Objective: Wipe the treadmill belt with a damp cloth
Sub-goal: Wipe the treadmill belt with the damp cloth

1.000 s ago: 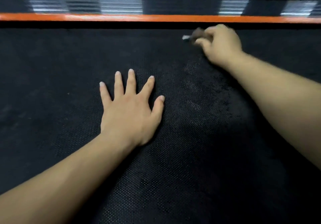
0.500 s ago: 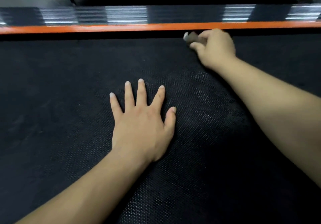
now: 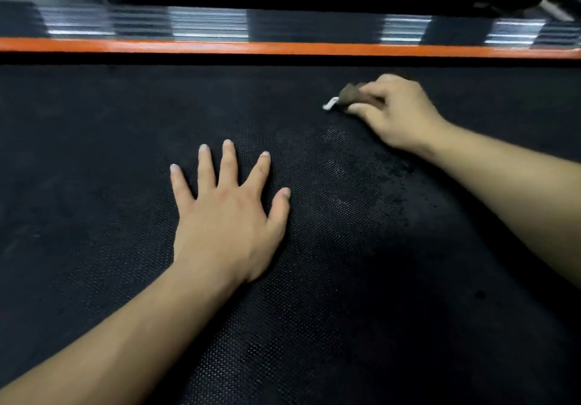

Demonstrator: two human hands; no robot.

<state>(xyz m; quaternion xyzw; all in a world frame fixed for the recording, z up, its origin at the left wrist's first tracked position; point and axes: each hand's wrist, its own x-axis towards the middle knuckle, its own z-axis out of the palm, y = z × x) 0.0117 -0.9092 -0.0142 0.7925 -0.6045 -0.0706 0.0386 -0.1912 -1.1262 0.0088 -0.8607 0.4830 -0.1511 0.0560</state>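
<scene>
The black textured treadmill belt (image 3: 345, 279) fills most of the view. My left hand (image 3: 226, 216) lies flat on it near the middle, fingers spread and straight. Further back and to the right, my right hand (image 3: 396, 112) grips a small bunched brown cloth (image 3: 349, 94) with a white tag at its tip, pressed against the belt. Most of the cloth is hidden under the curled fingers. A slightly shinier patch of belt lies between the two hands.
An orange stripe (image 3: 283, 48) runs along the far edge of the belt. Behind it is a ribbed, reflective side rail (image 3: 207, 22), and a dark machine body sits above that.
My right hand with the cloth has pulled back from the orange edge toward me across the belt. My left hand stays flat in place; the view has shifted slightly.
</scene>
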